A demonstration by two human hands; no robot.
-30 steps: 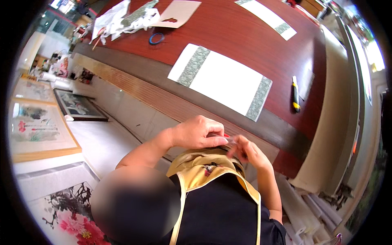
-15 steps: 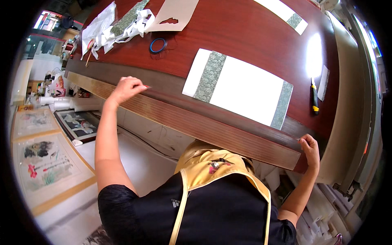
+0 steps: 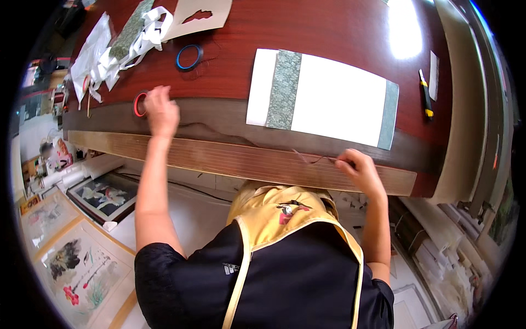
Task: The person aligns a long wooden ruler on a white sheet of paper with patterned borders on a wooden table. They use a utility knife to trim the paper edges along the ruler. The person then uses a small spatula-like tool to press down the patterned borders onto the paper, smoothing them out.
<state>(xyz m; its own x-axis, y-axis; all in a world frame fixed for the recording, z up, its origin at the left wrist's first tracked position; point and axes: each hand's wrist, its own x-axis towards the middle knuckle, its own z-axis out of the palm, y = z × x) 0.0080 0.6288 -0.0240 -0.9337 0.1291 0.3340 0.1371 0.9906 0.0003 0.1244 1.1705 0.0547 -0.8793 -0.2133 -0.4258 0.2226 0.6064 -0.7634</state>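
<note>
My right hand point(image 3: 361, 171) is closed in a pinch on one end of a thin dark strip point(image 3: 241, 137). The strip curls loosely leftward over the long brown lined board point(image 3: 219, 160) at the table's front edge and trails toward my left hand point(image 3: 163, 112). That hand is smeared by motion above the dark band of the table, and its fingers cannot be read. Right beside it is a red-rimmed tape roll point(image 3: 135, 105). Beyond the board lies a white sheet point(image 3: 337, 101) with green patterned bands point(image 3: 284, 88).
A blue-rimmed roll point(image 3: 189, 57) sits farther back. Crumpled white strips point(image 3: 129, 52) and a beige sheet with a torn hole point(image 3: 211, 24) are at the back left. A yellow-black utility knife point(image 3: 426, 98) lies at right. Framed pictures point(image 3: 82, 268) stand below left.
My right hand has moved left and now the slack strip shows. My left hand has drawn back slightly leftward; the red-rimmed roll now shows beside it. The whole view has shifted.
</note>
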